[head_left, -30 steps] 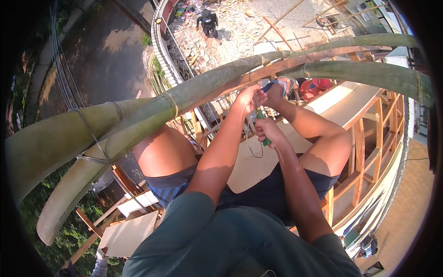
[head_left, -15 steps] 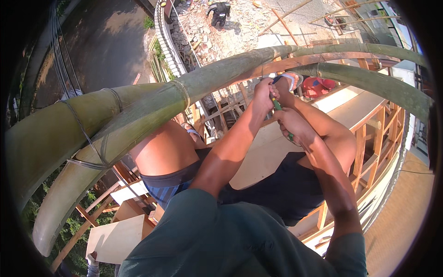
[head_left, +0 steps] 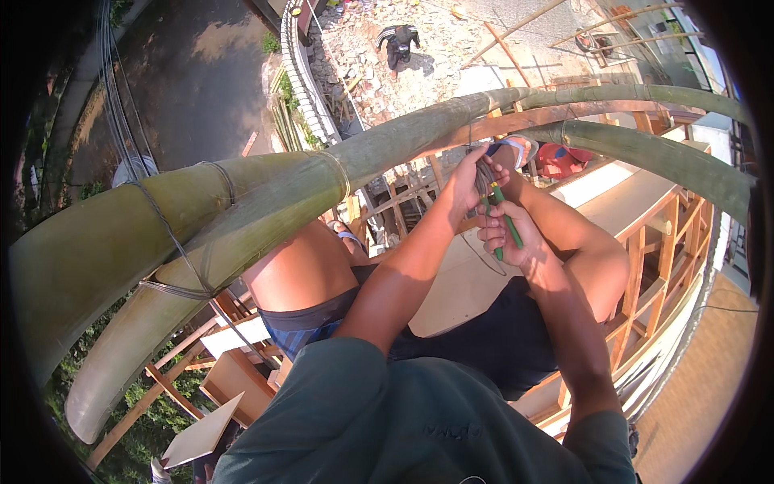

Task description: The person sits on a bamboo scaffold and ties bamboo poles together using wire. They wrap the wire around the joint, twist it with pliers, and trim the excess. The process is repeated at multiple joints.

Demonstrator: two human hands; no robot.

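My left hand (head_left: 465, 183) is closed around a thin bundle of wire (head_left: 484, 173), just below the bamboo pole (head_left: 403, 135). A loose wire end curves down from the bundle over the pale board. Close beside it, my right hand (head_left: 526, 228) grips green-handled pliers (head_left: 497, 194). The pliers' jaws point up toward the bundle. Whether they touch the wire cannot be made out. Both forearms reach out between my spread, bent knees.
Wire-lashed bamboo poles (head_left: 274, 189) cross in front of me. I sit high on a wooden frame (head_left: 637, 266) with a pale board (head_left: 463, 282) between my legs. Far below, a person (head_left: 398, 44) stands on rubble. At lower left, a sheet (head_left: 201, 431) is held by another person's gloved hand.
My hands have drawn slightly apart, and the wire bundle now shows in my left hand. The pliers have turned more upright. At lower left, the sheet has tilted; the person below has shifted.
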